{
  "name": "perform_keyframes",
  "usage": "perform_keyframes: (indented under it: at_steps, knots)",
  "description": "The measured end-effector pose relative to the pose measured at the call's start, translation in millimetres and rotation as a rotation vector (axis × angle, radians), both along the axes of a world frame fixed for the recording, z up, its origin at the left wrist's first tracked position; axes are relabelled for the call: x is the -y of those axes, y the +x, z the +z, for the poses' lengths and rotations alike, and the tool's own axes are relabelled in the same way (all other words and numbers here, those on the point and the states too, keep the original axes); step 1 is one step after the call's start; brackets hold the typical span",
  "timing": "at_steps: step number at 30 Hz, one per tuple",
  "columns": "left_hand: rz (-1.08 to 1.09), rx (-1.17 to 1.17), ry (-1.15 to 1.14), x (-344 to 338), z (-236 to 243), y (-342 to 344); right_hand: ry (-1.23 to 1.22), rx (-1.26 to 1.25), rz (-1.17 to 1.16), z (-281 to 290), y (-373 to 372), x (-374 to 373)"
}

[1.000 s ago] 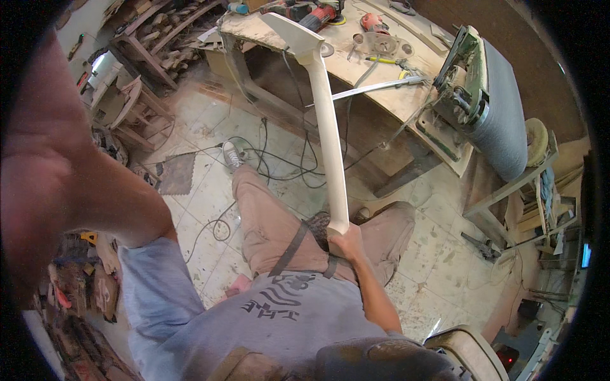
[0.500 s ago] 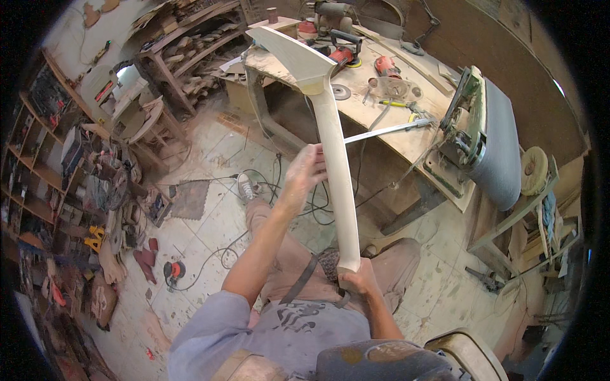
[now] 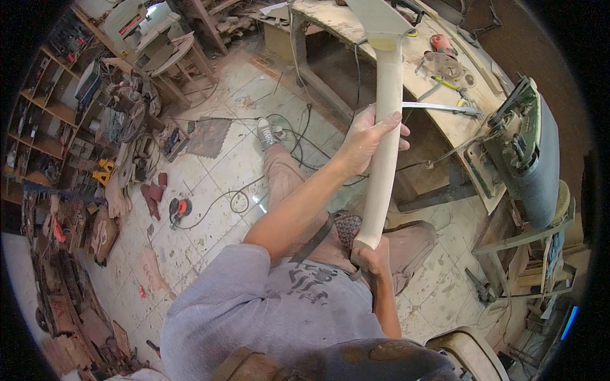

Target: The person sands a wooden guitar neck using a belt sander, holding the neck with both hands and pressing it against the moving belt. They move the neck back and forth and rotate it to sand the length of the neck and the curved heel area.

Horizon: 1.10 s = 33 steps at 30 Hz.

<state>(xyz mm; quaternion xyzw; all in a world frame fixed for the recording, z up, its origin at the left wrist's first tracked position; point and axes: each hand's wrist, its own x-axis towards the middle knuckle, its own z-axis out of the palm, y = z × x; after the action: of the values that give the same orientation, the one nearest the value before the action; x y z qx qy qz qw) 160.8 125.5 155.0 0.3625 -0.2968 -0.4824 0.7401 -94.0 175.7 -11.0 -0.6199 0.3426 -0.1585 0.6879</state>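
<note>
A long, pale shaped wooden piece point(image 3: 383, 174) slants up and away from my lap, with a wide flared end reaching over the workbench. Around the middle of its shaft my left hand point(image 3: 367, 141) is closed, the thumb lying across the top and the fingertips showing past the right side. My right hand point(image 3: 375, 257) grips the narrow near end, close to my waist; some of its fingers are hidden underneath. Behind the shaft a thin metal bar point(image 3: 441, 107) sticks out along the bench edge.
Tools lie on the workbench point(image 3: 321, 11), among them a red power tool point(image 3: 441, 44). At right stands a machine with a grey rounded cover point(image 3: 540, 171). An orange-and-black sander point(image 3: 182, 207) sits on the tiled floor, its cable trailing. Cluttered shelves point(image 3: 60, 114) line the left.
My left hand has gone from resting beside the shaft with fingers extended to wrapping around it. The view has shifted, and the wooden piece now appears farther right and higher.
</note>
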Motion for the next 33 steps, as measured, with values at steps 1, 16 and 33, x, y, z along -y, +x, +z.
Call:
perform_keyframes:
  at_steps: [1, 16, 33]
  knots:
    - [-0.003, -0.010, 0.004, -0.3, -0.4, 0.9, -0.006, -0.033, -0.006, 1.6, 1.4, -1.5]
    - [0.025, -0.050, 0.020, 2.5, -12.8, 9.6, -0.013, -0.076, 0.062, -1.6, 4.6, 5.2]
    - [0.026, -0.129, 0.020, 5.6, -29.8, 13.0, -0.110, -0.167, 0.072, 14.4, 8.6, 2.4]
